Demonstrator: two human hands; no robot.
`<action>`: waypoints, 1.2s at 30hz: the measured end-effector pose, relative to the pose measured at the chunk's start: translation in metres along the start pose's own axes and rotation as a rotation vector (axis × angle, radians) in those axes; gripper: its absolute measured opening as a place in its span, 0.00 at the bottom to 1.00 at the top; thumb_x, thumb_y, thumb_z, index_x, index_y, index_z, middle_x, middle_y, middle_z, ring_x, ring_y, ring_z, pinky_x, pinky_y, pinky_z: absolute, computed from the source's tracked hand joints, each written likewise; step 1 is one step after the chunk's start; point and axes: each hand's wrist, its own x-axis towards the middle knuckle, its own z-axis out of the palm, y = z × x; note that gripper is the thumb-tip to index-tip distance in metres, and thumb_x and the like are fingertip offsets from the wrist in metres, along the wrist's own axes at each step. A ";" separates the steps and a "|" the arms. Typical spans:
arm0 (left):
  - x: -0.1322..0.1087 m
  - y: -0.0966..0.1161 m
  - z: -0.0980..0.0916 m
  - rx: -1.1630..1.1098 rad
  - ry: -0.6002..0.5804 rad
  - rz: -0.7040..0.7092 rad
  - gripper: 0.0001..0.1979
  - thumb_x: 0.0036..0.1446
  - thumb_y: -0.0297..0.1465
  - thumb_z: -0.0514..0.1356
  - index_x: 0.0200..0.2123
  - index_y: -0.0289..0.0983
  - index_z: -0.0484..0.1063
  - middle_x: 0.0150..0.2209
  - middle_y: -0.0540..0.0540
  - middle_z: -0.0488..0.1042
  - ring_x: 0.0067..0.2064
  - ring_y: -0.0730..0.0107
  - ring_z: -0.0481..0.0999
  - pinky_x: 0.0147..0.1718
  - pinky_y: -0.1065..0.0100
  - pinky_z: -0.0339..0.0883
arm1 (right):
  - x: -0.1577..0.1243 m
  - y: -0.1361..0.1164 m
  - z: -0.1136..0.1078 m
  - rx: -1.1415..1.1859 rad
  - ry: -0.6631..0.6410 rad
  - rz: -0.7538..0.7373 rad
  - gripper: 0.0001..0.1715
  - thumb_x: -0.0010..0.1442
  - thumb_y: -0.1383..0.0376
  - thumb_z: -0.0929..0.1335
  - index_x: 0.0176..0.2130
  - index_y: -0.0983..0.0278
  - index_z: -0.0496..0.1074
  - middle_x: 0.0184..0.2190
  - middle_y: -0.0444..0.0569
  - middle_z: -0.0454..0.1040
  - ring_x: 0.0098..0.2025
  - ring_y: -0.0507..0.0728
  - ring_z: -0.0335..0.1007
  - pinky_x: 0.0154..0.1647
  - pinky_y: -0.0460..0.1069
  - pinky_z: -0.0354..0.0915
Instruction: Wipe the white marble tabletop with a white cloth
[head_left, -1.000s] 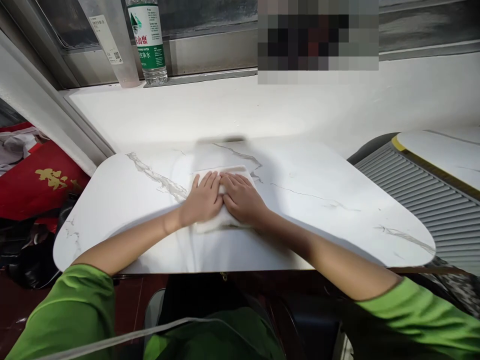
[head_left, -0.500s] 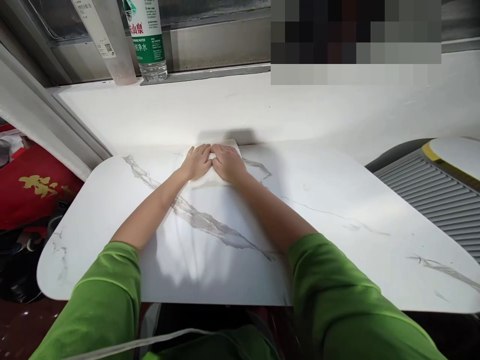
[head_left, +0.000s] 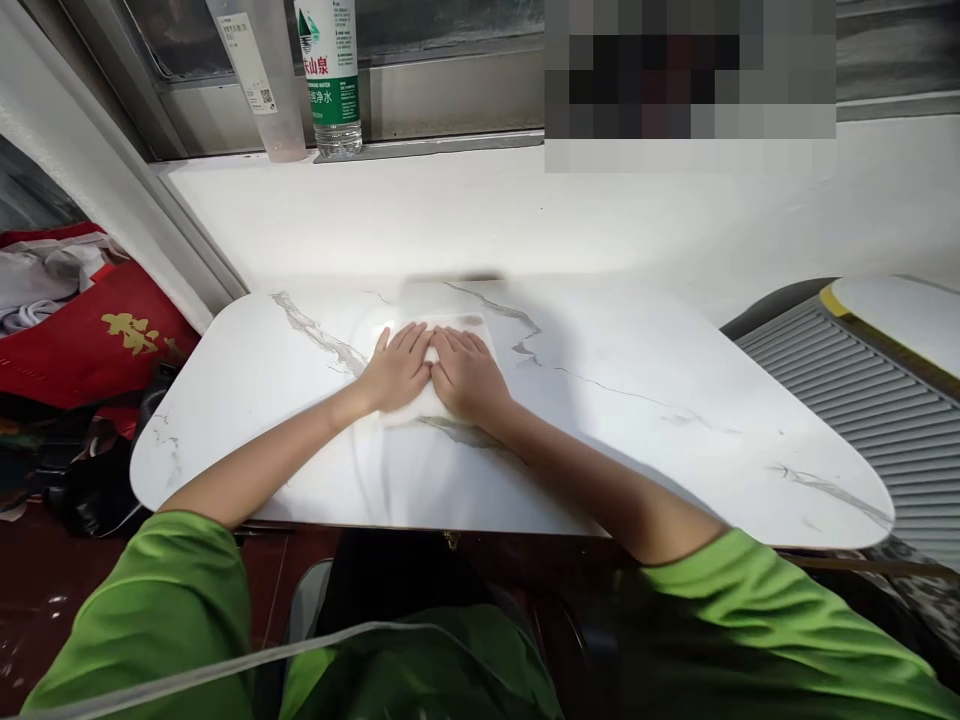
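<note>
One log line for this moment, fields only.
left hand: flat on folded white cloth | right hand: flat on cloth | surface: white marble-pattern table

White cloth (head_left: 433, 402) on white grey-veined marble table (head_left: 637, 420); green sleeves (head_left: 757, 620); green-labelled bottle (head_left: 330, 75).

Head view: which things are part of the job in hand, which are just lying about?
In use: white cloth, pressed flat under left hand and right hand; marble table.
Lying about: water bottle, clear cup, red fabric, grey slatted panel.
</note>
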 end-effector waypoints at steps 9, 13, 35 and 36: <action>-0.108 0.044 0.003 0.046 0.068 0.015 0.29 0.68 0.33 0.43 0.69 0.28 0.55 0.71 0.34 0.54 0.73 0.53 0.49 0.71 0.46 0.39 | -0.087 -0.063 -0.017 -0.034 -0.013 -0.120 0.27 0.61 0.69 0.58 0.57 0.71 0.70 0.62 0.64 0.68 0.67 0.68 0.59 0.68 0.65 0.55; -0.110 0.043 0.001 0.027 0.041 0.015 0.29 0.68 0.32 0.43 0.69 0.26 0.54 0.71 0.33 0.54 0.73 0.52 0.49 0.70 0.44 0.40 | -0.084 -0.064 -0.017 -0.015 -0.020 -0.140 0.27 0.59 0.70 0.59 0.55 0.73 0.71 0.61 0.65 0.70 0.65 0.68 0.61 0.68 0.64 0.56; 0.102 -0.125 -0.011 -0.067 0.065 0.046 0.28 0.63 0.31 0.46 0.67 0.38 0.58 0.69 0.41 0.60 0.70 0.58 0.57 0.69 0.50 0.46 | 0.133 0.008 0.054 0.011 0.033 0.124 0.23 0.61 0.73 0.56 0.52 0.73 0.68 0.51 0.63 0.74 0.56 0.66 0.65 0.62 0.59 0.54; 0.101 -0.124 -0.011 -0.058 0.062 0.038 0.28 0.64 0.31 0.46 0.67 0.38 0.58 0.70 0.41 0.59 0.71 0.58 0.56 0.69 0.50 0.45 | 0.132 0.008 0.054 0.001 0.035 0.117 0.23 0.61 0.73 0.56 0.52 0.73 0.68 0.50 0.63 0.74 0.56 0.66 0.65 0.62 0.59 0.54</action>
